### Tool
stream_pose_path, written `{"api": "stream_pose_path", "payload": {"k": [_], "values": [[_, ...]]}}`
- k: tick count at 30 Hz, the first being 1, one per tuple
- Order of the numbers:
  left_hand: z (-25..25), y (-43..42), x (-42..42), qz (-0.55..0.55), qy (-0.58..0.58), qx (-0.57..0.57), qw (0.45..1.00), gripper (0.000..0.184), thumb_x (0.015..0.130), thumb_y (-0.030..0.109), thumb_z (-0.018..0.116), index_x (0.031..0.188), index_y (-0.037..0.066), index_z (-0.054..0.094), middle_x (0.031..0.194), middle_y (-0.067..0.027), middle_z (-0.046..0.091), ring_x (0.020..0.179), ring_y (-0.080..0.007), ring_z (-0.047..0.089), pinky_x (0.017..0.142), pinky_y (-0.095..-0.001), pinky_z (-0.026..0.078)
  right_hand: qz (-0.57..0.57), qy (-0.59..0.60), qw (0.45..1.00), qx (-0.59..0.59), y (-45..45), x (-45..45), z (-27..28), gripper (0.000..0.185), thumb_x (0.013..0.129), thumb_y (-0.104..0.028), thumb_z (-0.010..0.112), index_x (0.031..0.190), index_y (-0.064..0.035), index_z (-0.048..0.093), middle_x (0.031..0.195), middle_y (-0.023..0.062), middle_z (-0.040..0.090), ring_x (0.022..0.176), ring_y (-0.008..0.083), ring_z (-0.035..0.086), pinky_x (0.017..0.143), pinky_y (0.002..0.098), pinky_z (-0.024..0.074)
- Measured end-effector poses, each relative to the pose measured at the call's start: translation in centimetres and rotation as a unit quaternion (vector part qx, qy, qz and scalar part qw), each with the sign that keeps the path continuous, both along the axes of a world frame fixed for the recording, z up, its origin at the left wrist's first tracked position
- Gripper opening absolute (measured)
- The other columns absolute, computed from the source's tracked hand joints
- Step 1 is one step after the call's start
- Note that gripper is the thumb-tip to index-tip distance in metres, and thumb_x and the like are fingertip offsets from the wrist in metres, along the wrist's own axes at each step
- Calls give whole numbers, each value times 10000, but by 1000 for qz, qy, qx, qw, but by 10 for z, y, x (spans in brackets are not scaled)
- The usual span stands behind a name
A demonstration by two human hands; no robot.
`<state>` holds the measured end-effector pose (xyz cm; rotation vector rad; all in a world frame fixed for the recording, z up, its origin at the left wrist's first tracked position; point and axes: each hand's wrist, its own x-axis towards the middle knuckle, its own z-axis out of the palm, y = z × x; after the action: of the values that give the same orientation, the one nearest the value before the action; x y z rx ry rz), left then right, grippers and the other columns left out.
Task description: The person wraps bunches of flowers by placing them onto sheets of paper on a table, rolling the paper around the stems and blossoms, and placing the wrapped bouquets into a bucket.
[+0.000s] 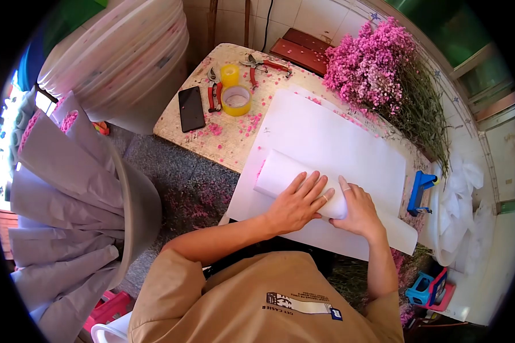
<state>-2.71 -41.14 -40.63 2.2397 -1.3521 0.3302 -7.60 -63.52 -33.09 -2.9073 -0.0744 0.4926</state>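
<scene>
The left hand point(303, 204) presses a white roll point(276, 172) with an open grip, while the right hand point(359, 212) curves over it; whether that grip pinches, one cannot tell. The roll lies on paper point(326, 126) atop the desk point(232, 151).

At 12 o'clock you have paper sheets point(332, 128) on the table point(226, 153), a paper roll point(283, 174) on them beneath your left hand point(306, 203) and right hand point(357, 212). At 11 lies a phone point(191, 108); rightward come shears point(218, 97), then two tape rolls point(237, 109), with a second cutter point(276, 66) beyond at 12. A flower bunch point(377, 68) lies at 1, a tape dispenser point(420, 191) at 2. At 10, a bucket point(146, 203) holds wrapped bouquets point(68, 166); stacked tubs point(126, 63) stand at 11.
</scene>
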Motion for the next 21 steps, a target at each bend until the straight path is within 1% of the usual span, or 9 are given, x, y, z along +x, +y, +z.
{"api": "stream_pose_path", "payload": {"k": [6, 8, 10, 12, 14, 16, 18, 19, 21], "values": [[10, 1, 3, -10, 19, 17, 1000, 698, 899, 402, 682, 1491, 91, 482, 1545, -213, 438, 1448, -395, 394, 1185, -548, 299, -14, -10, 999, 29, -2, -8, 0, 1116, 648, -320, 890, 1562, -8, 330, 1469, 221, 481, 1380, 370, 457, 1163, 484, 349], [9, 1, 5, -9, 26, 12, 1000, 705, 894, 405, 689, 1490, 90, 485, 1538, -213, 445, 1449, -396, 392, 1185, -548, 298, 38, -183, 978, 91, 0, -29, -3, 981, 672, -265, 884, 1499, -6, 425, 1453, 209, 519, 1368, 386, 479, 1170, 504, 346], [8, 0, 6, -8, 29, 10, 999, 708, 892, 408, 692, 1490, 90, 486, 1535, -212, 448, 1449, -396, 392, 1186, -547, 297, 124, -289, 926, 208, 10, -58, -5, 715, 706, -183, 859, 1340, 1, 585, 1341, 187, 613, 1283, 392, 562, 1114, 510, 424], [7, -1, 5, -12, 35, 8, 999, 712, 890, 411, 695, 1490, 90, 487, 1533, -211, 452, 1448, -395, 393, 1186, -547, 296, 132, -231, 912, 311, 24, -90, -15, 488, 730, -122, 825, 1177, 7, 677, 1239, 169, 671, 1198, 383, 626, 1034, 493, 498], [10, -2, 7, -11, 20, 25, 999, 701, 920, 422, 655, 1493, 62, 469, 1524, -227, 448, 1445, -408, 388, 1198, -548, 279, 138, -265, 916, 266, 27, -108, -39, 428, 741, -87, 801, 1144, 10, 694, 1226, 170, 674, 1171, 375, 641, 981, 485, 529], [8, -2, 7, -11, 23, 21, 999, 700, 921, 427, 653, 1492, 66, 471, 1526, -224, 448, 1448, -404, 387, 1200, -545, 277, 96, -252, 941, 202, 10, -130, -46, 444, 744, -64, 780, 1167, 27, 680, 1264, 172, 656, 1213, 389, 613, 1026, 516, 486], [7, 0, 5, 0, 29, 17, 999, 699, 922, 432, 651, 1492, 69, 473, 1529, -220, 448, 1451, -400, 385, 1202, -541, 276, 2, -288, 957, -22, -24, -150, -61, 509, 786, -97, 762, 1252, 55, 627, 1288, 213, 623, 1229, 432, 574, 1072, 552, 424], [8, 0, 5, 2, 34, 18, 999, 699, 912, 428, 666, 1493, 86, 480, 1540, -206, 445, 1453, -390, 389, 1197, -535, 287, 6, -285, 958, -22, -37, -156, -66, 509, 786, -97, 762, 1252, 55, 627, 1288, 213, 623, 1229, 432, 574, 1072, 552, 424], [8, 0, 4, 4, 38, 16, 999, 700, 903, 425, 680, 1494, 103, 488, 1551, -193, 442, 1454, -379, 393, 1192, -528, 298, -68, -275, 956, -80, -63, -164, -73, 696, 787, -138, 780, 1391, 81, 515, 1355, 280, 563, 1286, 476, 510, 1139, 581, 330]]}}
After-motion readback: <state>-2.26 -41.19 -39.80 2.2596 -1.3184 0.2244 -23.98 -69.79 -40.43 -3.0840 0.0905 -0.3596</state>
